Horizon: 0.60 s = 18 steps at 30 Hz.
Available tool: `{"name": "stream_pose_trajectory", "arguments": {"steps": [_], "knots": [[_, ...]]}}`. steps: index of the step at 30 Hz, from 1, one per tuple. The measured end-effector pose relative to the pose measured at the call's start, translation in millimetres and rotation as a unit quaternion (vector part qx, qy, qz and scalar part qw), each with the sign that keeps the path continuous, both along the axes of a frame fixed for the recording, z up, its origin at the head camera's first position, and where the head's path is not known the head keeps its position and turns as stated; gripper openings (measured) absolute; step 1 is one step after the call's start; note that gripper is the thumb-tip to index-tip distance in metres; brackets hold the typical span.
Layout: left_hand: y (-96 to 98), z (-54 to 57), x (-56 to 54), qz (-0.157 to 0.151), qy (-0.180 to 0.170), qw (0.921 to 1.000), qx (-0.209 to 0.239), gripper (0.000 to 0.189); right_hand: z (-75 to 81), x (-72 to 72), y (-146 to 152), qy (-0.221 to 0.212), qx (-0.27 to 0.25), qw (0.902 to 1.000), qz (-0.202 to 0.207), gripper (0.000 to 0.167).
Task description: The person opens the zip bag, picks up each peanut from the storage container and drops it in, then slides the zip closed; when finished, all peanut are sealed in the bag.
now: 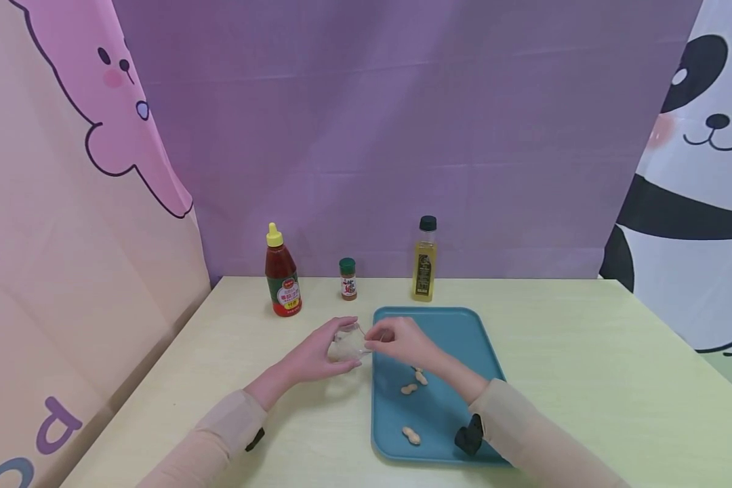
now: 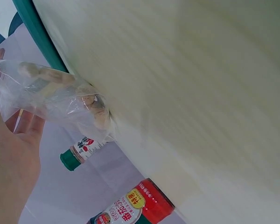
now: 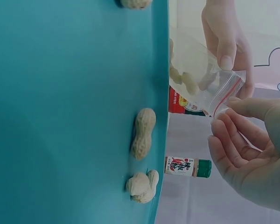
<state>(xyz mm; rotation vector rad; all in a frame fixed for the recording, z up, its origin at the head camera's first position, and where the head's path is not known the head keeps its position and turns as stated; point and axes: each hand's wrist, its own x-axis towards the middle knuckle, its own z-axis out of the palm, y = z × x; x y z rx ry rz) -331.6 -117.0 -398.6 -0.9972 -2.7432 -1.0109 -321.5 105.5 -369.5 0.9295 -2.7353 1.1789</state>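
A clear zip bag (image 3: 205, 86) with a red seal line has several peanuts (image 3: 189, 83) inside and hangs at the left edge of the blue tray (image 1: 439, 423). My left hand (image 1: 320, 352) holds the bag from its left side, thumb and fingers on either side of it. At the bag's mouth, my right hand (image 1: 405, 342) pinches the edge by the seal between thumb and index finger. In the left wrist view the bag (image 2: 60, 95) overlaps the small shaker bottle. On the tray lie more peanuts (image 1: 411, 435), some close together below my right hand.
Along the table's back stand a red sauce bottle (image 1: 283, 281) with a yellow tip, a green-capped shaker bottle (image 1: 348, 279) and an oil bottle (image 1: 424, 261) with a dark cap. Behind them hangs a purple cloth (image 1: 390, 135). The tray has a raised rim.
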Motion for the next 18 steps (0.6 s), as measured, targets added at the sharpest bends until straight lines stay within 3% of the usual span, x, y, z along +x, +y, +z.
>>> {"name": "stream_pose_trajectory", "arguments": {"steps": [9, 18], "knots": [[-0.4, -1.7, -1.0, -0.001, 0.011, 0.9999, 0.004, 0.078, 1.5, -0.4, 0, 0.005, -0.013, 0.9999, 0.001, 0.02], [-0.3, -1.4, -1.2, -0.001, 0.012, 0.9999, 0.008, 0.078, 7.5, -7.6, 10, 0.012, -0.021, 0.9994, -0.025, 0.016]]}}
